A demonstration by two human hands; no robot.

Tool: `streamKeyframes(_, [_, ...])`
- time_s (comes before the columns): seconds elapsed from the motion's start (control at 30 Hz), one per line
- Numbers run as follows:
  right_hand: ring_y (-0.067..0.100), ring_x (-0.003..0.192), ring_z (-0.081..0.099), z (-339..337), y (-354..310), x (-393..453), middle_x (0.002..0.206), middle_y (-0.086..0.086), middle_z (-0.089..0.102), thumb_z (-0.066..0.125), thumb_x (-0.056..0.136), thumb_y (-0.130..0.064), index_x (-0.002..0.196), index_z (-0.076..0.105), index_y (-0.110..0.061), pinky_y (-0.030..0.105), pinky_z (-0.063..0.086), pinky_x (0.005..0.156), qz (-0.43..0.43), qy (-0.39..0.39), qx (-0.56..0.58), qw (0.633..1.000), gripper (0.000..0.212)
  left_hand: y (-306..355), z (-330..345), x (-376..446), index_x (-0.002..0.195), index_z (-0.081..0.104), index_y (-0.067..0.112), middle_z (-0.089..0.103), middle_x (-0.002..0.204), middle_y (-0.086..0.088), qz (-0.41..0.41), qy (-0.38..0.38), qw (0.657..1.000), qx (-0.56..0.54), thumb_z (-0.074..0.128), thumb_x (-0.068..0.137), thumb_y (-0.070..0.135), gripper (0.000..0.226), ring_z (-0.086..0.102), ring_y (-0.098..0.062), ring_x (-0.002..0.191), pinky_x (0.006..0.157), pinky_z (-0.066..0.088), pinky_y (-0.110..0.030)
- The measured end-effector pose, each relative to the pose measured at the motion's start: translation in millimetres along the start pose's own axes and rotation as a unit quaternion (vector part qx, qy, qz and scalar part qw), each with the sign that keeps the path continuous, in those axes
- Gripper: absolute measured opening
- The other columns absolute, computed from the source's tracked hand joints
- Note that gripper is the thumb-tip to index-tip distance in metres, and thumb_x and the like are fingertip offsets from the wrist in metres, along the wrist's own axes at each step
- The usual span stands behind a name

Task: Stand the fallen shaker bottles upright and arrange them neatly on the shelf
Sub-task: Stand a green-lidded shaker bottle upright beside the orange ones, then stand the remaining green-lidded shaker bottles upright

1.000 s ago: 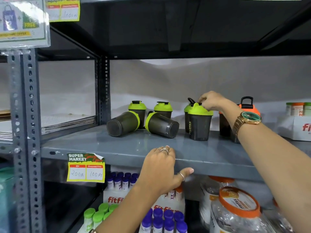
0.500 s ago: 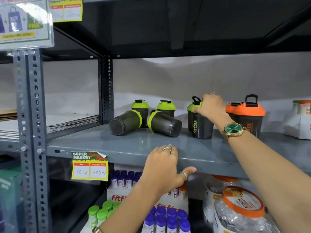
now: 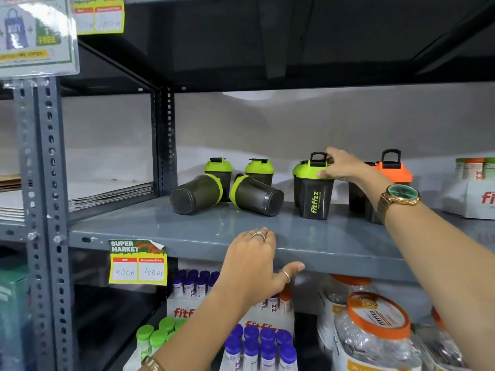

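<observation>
Two dark shaker bottles with green lids lie on their sides on the grey shelf (image 3: 187,231): the left fallen one (image 3: 197,194) and the right fallen one (image 3: 257,195). Behind them two green-lidded shakers (image 3: 218,167) (image 3: 259,169) stand upright. My right hand (image 3: 341,166) grips the green lid of an upright "fitfizz" shaker (image 3: 316,194), with another green-lidded shaker partly hidden behind it. An orange-lidded shaker (image 3: 392,170) stands to the right, behind my wrist. My left hand (image 3: 254,263) clasps the shelf's front edge.
A white fitfizz box (image 3: 471,199) with small tubs sits at the far right of the shelf. A yellow price tag (image 3: 137,263) hangs on the shelf edge. Below are purple-capped and green-capped tubes and a big orange-lidded jar (image 3: 375,333). A steel upright (image 3: 42,183) stands left.
My right hand has shifted on the upright green-lidded shaker, which now shows its fitfizz label to the front. The left hand stays on the shelf edge.
</observation>
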State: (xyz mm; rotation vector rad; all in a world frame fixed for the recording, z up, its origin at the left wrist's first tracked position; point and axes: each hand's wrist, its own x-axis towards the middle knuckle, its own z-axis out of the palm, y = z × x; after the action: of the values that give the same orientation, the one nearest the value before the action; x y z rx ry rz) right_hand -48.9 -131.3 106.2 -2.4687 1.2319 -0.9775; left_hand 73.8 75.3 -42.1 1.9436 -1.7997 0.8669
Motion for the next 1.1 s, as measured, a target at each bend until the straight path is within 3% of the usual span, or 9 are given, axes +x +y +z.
streamKeyframes(0.1, [0.034,0.124,0.046,5,-3,-10,0.136,0.017,0.050,0.067,0.080,-0.018,0.135,0.039,-0.014,0.035,0.038,0.096,-0.001,0.023,0.039,0.999,0.063,-3,-3,0,0.129,0.040,0.005,0.050,0.134,-0.015,0.002,-0.011,1.000,-0.014,0.031,0.082,0.067,0.078,0.043,-0.027,0.125,0.105,0.029,-0.034])
streamKeyframes(0.17, [0.036,0.124,0.045,11,-8,-18,0.135,0.019,0.048,0.063,0.078,-0.016,0.137,0.037,-0.015,0.037,0.039,0.097,-0.045,0.096,0.025,0.994,0.065,-7,-4,-1,0.131,0.038,0.007,0.048,0.137,-0.014,0.006,-0.016,0.999,-0.028,0.033,0.082,0.066,0.077,0.040,-0.026,0.127,0.106,0.025,-0.033])
streamKeyframes(0.27, [0.035,0.115,0.049,18,-24,-29,0.128,0.018,0.052,0.055,0.078,-0.011,0.125,0.049,-0.005,0.039,0.045,0.090,-0.163,0.218,-0.085,0.958,0.047,-17,-6,-5,0.133,0.036,0.012,0.044,0.141,-0.008,0.011,-0.012,1.000,-0.018,0.031,0.081,0.069,0.078,0.032,-0.022,0.132,0.107,0.022,-0.033])
streamKeyframes(0.33, [0.035,0.103,0.053,24,-38,-32,0.116,0.019,0.056,0.051,0.079,-0.009,0.111,0.056,-0.001,0.039,0.048,0.080,-0.233,0.250,-0.171,0.924,0.033,-26,-7,-8,0.129,0.039,0.011,0.045,0.139,-0.007,-0.004,-0.007,1.000,-0.011,0.030,0.078,0.072,0.079,0.032,-0.021,0.132,0.106,0.023,-0.033])
streamKeyframes(0.43, [0.033,0.101,0.053,36,-57,-35,0.111,0.018,0.056,0.049,0.081,-0.008,0.105,0.056,-0.001,0.039,0.048,0.073,-0.267,0.225,-0.214,0.912,0.027,-45,-12,-11,0.126,0.041,0.011,0.048,0.137,-0.007,-0.028,-0.022,0.999,-0.009,0.027,0.075,0.077,0.085,0.036,-0.021,0.129,0.104,0.027,-0.034])
streamKeyframes(0.53, [0.034,0.104,0.052,56,-70,-31,0.114,0.018,0.055,0.048,0.083,-0.011,0.110,0.054,-0.001,0.040,0.050,0.079,-0.260,0.187,-0.201,0.926,0.029,-64,-19,-16,0.124,0.044,0.013,0.051,0.133,-0.006,-0.039,-0.037,0.999,-0.001,0.018,0.067,0.082,0.093,0.041,-0.021,0.125,0.101,0.031,-0.034])
streamKeyframes(0.73, [0.036,0.116,0.052,95,-86,-15,0.127,0.020,0.052,0.054,0.088,-0.041,0.125,0.047,0.000,0.040,0.046,0.089,-0.173,0.055,-0.215,0.960,0.056,-82,-20,-22,0.131,0.037,0.012,0.047,0.138,-0.008,-0.042,-0.056,0.997,-0.017,0.020,0.067,0.081,0.096,0.041,-0.022,0.125,0.103,0.029,-0.034])
streamKeyframes(0.87, [0.035,0.108,0.058,109,-88,-5,0.117,0.017,0.062,0.062,0.078,-0.054,0.110,0.059,-0.001,0.034,0.044,0.076,-0.128,-0.036,-0.229,0.964,0.062,-83,-20,-20,0.124,0.043,0.011,0.055,0.128,-0.009,-0.040,-0.051,0.998,-0.015,0.028,0.070,0.081,0.090,0.047,-0.024,0.117,0.097,0.033,-0.036])
streamKeyframes(1.1, [0.034,0.105,0.060,113,-88,3,0.114,0.016,0.064,0.074,0.069,-0.047,0.107,0.061,-0.003,0.031,0.041,0.071,-0.087,-0.009,-0.181,0.980,0.060,-85,-17,-20,0.120,0.045,0.011,0.057,0.124,-0.008,-0.034,-0.038,0.999,-0.012,0.033,0.072,0.078,0.084,0.048,-0.025,0.114,0.097,0.033,-0.035])
